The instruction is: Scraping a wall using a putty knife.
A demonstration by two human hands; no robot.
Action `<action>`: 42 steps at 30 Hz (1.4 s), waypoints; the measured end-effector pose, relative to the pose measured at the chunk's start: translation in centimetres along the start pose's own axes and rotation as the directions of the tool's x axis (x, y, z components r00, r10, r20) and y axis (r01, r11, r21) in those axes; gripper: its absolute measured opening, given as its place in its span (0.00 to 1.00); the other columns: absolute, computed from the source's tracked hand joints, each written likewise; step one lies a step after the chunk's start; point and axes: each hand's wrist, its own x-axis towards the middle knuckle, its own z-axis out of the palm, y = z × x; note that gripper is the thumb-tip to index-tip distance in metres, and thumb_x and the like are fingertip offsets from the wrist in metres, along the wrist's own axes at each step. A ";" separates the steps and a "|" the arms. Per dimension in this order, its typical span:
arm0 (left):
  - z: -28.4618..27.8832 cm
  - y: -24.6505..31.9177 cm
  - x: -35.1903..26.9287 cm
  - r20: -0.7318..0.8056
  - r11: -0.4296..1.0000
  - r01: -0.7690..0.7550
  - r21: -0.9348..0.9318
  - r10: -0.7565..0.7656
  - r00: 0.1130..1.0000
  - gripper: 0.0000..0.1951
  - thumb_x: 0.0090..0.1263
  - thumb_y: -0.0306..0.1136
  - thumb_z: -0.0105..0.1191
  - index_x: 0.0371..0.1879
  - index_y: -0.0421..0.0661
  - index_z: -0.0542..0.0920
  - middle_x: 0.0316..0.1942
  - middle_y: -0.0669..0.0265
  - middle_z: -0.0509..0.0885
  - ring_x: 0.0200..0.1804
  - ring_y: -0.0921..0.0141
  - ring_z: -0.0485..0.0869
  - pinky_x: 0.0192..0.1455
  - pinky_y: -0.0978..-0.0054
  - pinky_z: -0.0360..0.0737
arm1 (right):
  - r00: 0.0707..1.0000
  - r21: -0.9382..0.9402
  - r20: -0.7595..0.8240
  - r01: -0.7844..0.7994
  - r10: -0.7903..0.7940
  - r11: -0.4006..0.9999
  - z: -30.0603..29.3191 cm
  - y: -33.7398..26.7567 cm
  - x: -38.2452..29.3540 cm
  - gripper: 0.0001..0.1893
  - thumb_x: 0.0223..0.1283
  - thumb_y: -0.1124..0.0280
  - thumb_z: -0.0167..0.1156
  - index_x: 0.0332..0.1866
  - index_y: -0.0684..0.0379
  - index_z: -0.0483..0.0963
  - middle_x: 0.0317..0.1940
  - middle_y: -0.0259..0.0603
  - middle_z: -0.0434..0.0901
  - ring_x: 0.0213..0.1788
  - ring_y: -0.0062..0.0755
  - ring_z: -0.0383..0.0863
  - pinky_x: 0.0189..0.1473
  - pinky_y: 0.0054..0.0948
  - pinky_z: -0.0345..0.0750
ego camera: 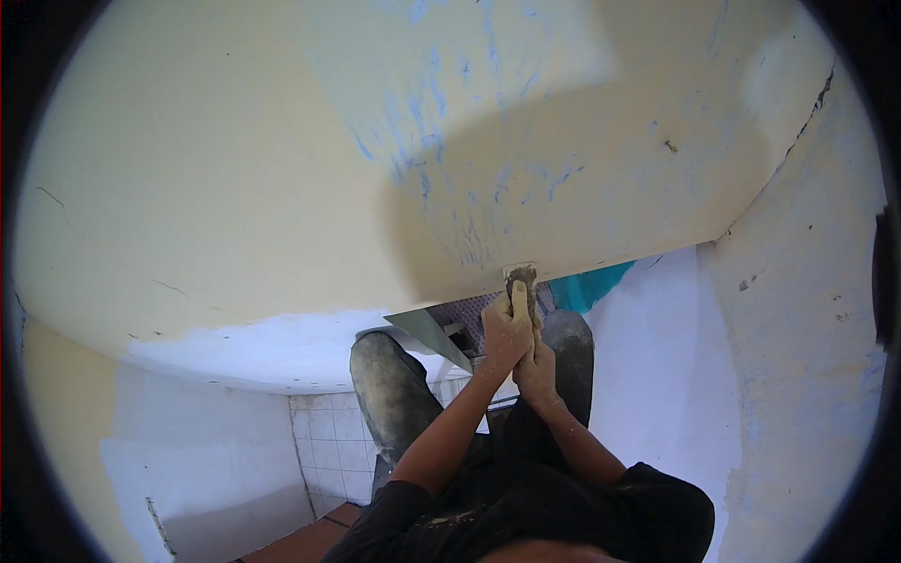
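Both my hands grip one scraper-like hand tool point(521, 273), its pale end against the lower part of a cream-painted wall point(246, 176). My left hand point(508, 327) is the upper one, its thumb laid along the tool. Just below and to the right, my right hand point(538, 373) wraps the lower end, which the fingers mostly hide. Pale dust coats the tool and both hands. Above the tool, blue scrape marks point(429, 162) run through the cream paint.
A long crack point(809, 112) follows the right-hand wall corner. From the wall sticks a small fixing point(670, 146). Between my dusty knees lie a grey-green panel point(433, 338) and a purple patterned surface point(464, 313). A teal patch point(591, 285) shows beside the right knee, white tiles point(338, 436) lower left.
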 end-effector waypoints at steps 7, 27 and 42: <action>0.7 -1.5 -0.4 0.024 0.991 0.118 -0.059 -0.117 0.993 0.23 0.82 0.41 0.46 0.23 0.40 0.76 0.15 0.68 0.77 0.17 0.77 0.74 0.19 0.75 0.70 | 0.996 -0.040 0.034 -0.086 0.087 0.996 -1.0 1.8 0.2 0.22 0.77 0.59 0.48 0.43 0.71 0.77 0.21 0.42 0.78 0.24 0.26 0.76 0.28 0.34 0.72; 2.7 -0.6 -0.2 -0.024 0.996 -0.053 -0.074 0.052 0.998 0.22 0.82 0.41 0.47 0.24 0.39 0.77 0.16 0.69 0.76 0.16 0.76 0.75 0.17 0.74 0.69 | 0.996 -0.065 0.023 0.092 -0.091 0.994 -2.8 0.2 1.1 0.21 0.77 0.60 0.47 0.50 0.73 0.75 0.22 0.48 0.79 0.27 0.26 0.79 0.29 0.33 0.74; 3.4 1.4 0.0 -0.048 1.000 -0.006 -0.013 0.006 0.999 0.23 0.81 0.39 0.47 0.22 0.38 0.77 0.15 0.67 0.77 0.16 0.76 0.76 0.18 0.72 0.71 | 0.997 -0.089 0.061 -0.046 0.052 0.995 -3.3 0.5 1.6 0.25 0.77 0.54 0.45 0.51 0.71 0.75 0.20 0.41 0.79 0.21 0.22 0.76 0.23 0.31 0.70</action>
